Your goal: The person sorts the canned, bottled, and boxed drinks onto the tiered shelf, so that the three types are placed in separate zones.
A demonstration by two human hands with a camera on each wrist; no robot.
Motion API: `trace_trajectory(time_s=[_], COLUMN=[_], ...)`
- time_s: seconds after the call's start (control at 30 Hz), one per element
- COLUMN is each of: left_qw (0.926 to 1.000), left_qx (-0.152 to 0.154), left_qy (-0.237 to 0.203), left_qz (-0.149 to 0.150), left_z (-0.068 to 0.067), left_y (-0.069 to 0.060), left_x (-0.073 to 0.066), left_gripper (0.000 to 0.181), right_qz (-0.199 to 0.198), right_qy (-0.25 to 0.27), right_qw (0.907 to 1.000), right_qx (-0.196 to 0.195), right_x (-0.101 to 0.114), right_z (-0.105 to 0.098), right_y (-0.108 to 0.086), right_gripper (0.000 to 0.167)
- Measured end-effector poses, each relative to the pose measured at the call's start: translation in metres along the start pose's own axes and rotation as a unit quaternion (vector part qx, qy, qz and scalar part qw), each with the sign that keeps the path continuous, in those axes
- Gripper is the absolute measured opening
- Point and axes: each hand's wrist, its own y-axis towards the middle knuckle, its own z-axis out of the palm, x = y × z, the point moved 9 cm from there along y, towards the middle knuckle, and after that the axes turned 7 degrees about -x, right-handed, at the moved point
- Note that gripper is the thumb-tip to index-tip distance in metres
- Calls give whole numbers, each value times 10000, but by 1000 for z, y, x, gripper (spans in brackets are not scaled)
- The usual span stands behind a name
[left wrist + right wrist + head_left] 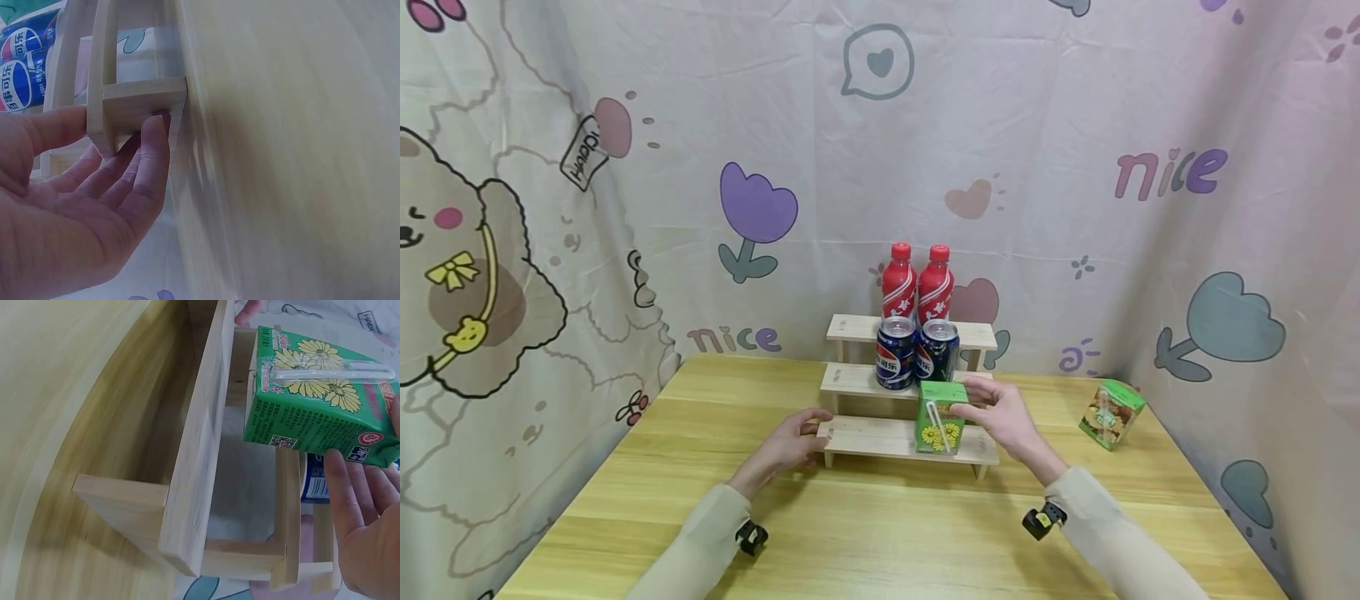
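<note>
A three-tier wooden stand (868,435) stands on the table. My left hand (793,443) holds the left end of its lowest step; in the left wrist view the thumb lies on the upper side and the fingers (153,150) curl beneath. With my right hand (1003,412) I grip a green drink carton (931,392) with yellow flowers and a straw on its front. The carton is upright over the lowest step, right of the middle, and the right wrist view shows a narrow gap under its base. Fingers (342,494) touch its side; the thumb is partly cut off.
Two blue soda cans (895,357) are side by side on the middle step. Two red bottles (899,283) occupy the top step behind them. Another green carton (1108,414) sits on the table (865,533) at right. A patterned curtain (1060,108) hangs behind.
</note>
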Motion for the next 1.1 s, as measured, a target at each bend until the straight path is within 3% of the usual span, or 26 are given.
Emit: trace_trajectory(time_s=[0.3,0.77,1.1], left_qw=[10000,10000,9999], left_qx=[61,26,93], left_qy=[-4,-39,-3], left_qz=[41,26,39], left_z=[0,1,1], left_y=[-1,1,-2], left_x=[-3,-1,-2], left_gripper=[46,45,45], right_qz=[-11,42,4], right_qy=[449,485,193], right_qw=[9986,9985,9998], right_qx=[265,234,90], right_x=[6,11,15], right_z=[16,39,49], right_y=[-1,0,3], right_gripper=[48,47,44])
